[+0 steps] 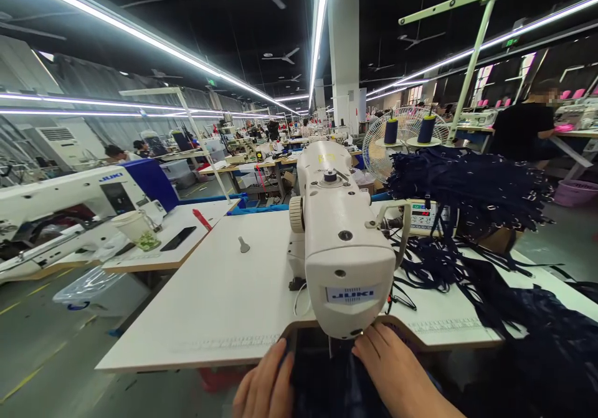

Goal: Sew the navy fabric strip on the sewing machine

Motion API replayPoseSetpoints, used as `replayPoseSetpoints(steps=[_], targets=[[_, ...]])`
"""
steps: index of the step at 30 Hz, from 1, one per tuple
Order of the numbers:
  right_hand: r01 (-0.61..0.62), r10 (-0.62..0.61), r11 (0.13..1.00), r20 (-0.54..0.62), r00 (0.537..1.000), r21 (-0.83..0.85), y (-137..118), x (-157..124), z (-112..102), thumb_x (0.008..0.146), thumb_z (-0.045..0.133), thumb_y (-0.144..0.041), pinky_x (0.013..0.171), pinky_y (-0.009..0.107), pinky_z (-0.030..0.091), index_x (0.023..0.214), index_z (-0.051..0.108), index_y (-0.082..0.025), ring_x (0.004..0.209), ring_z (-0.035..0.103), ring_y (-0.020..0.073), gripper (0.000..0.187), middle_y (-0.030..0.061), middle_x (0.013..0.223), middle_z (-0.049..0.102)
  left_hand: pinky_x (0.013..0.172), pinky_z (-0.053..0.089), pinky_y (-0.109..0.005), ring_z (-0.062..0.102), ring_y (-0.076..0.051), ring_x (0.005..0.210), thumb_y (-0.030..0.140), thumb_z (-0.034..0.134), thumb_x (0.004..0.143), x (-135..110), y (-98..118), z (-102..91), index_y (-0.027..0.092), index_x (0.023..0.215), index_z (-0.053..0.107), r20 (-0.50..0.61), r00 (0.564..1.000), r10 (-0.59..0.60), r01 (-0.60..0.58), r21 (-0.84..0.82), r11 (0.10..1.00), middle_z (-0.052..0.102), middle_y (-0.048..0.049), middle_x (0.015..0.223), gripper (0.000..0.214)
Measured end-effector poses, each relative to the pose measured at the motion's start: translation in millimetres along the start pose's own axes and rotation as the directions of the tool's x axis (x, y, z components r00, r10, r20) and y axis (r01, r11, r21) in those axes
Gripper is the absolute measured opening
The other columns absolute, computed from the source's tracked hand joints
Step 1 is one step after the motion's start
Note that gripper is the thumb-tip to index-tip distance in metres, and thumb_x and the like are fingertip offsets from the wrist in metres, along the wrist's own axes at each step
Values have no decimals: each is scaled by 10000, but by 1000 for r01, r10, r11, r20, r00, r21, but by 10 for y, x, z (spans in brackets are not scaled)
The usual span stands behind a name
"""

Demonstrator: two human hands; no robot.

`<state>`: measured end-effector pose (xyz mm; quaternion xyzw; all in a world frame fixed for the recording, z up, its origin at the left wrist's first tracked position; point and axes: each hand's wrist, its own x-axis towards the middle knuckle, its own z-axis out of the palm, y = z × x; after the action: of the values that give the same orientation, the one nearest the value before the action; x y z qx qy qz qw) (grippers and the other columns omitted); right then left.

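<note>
Dark navy fabric (337, 384) lies under the head of a white JUKI sewing machine (348, 262) and hangs down towards me. My left hand (265, 382) is at the fabric's left side, its fingers together and curled on the edge; the thumb is hidden. On the right, my right hand (397, 368) grips the same fabric close below the machine head, with its fingertips pressed together. The needle area is mostly hidden by the machine head and my fingers.
Navy straps (430, 265) lie right of the machine, below a large bundle of straps with metal buckles (467, 184). More dark fabric (546, 324) drapes at the right. A grey metal piece (243, 245) rests on the white tabletop (210, 299). A co-worker (523, 125) stands far right.
</note>
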<state>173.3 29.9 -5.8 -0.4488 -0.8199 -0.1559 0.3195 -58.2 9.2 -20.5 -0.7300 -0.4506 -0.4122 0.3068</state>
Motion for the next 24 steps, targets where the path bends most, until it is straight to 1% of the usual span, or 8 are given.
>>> replayPoseSetpoints(steps=[3, 5, 6, 9, 12, 14, 19, 24], targets=[[-67, 66, 997, 28, 997, 34, 2, -43, -11, 975, 361, -135, 550, 361, 507, 790, 558, -207, 621, 667, 259, 280, 76, 715, 686, 1104, 343, -281, 559, -89, 1196, 144, 362, 973, 51, 428, 226, 274, 992, 711, -208, 955, 210, -239, -124, 963, 730, 50, 1022, 374], [-219, 190, 953, 153, 970, 211, 30, -76, -92, 971, 413, -203, 582, 334, 517, 852, 534, -220, 676, 670, 239, 171, 54, 762, 677, 1118, 322, -258, 555, -72, 1200, 171, 352, 982, 72, 661, 343, 269, 979, 719, -221, 941, 257, -294, -153, 944, 737, 66, 1006, 380], [-329, 257, 886, 244, 935, 327, 48, -87, -133, 971, 435, -236, 622, 316, 526, 902, 522, -226, 726, 673, 223, 112, 43, 808, 673, 1120, 313, -244, 573, -61, 1169, 182, 347, 985, 78, 740, 376, 255, 985, 720, -210, 954, 214, -250, -162, 955, 741, 65, 1006, 380], [-605, 368, 558, 484, 794, 569, 104, -95, -202, 991, 436, -326, 770, 278, 527, 1009, 481, -241, 873, 656, 179, 98, 23, 930, 652, 1146, 241, -232, 625, -30, 1053, 161, 363, 973, 93, 823, 362, 223, 1024, 709, -124, 986, 111, -131, -165, 978, 740, 59, 1039, 355], [-672, 378, 373, 556, 740, 640, 148, -75, -194, 1003, 385, -398, 841, 277, 505, 971, 474, -238, 915, 625, 168, 186, 20, 933, 617, 1165, 164, -245, 640, -21, 1021, 149, 390, 957, 116, 770, 266, 227, 1037, 698, -55, 992, 110, -118, -180, 977, 731, 71, 1073, 328], [-668, 391, 384, 544, 743, 637, 159, -52, -174, 996, 371, -419, 828, 287, 503, 958, 470, -234, 886, 616, 174, 213, 23, 903, 600, 1163, 143, -246, 634, -20, 1041, 148, 380, 955, 131, 721, 217, 225, 1057, 689, -23, 994, 108, -111, -189, 976, 727, 68, 1089, 335], [-641, 426, 544, 480, 767, 541, 138, 16, -161, 955, 342, -405, 759, 349, 508, 976, 440, -225, 797, 629, 225, 206, 50, 817, 607, 1157, 134, -246, 584, -25, 1139, 135, 350, 952, 132, 626, 211, 219, 1115, 671, 21, 990, 136, -130, -183, 975, 709, 50, 1143, 370], [-640, 427, 596, 482, 765, 486, 127, 44, -153, 951, 317, -384, 732, 354, 508, 974, 430, -237, 804, 659, 250, 187, 61, 808, 638, 1164, 136, -272, 544, -40, 1201, 160, 334, 977, 121, 569, 247, 211, 1129, 667, 33, 981, 190, -181, -177, 967, 710, 31, 1144, 369]])
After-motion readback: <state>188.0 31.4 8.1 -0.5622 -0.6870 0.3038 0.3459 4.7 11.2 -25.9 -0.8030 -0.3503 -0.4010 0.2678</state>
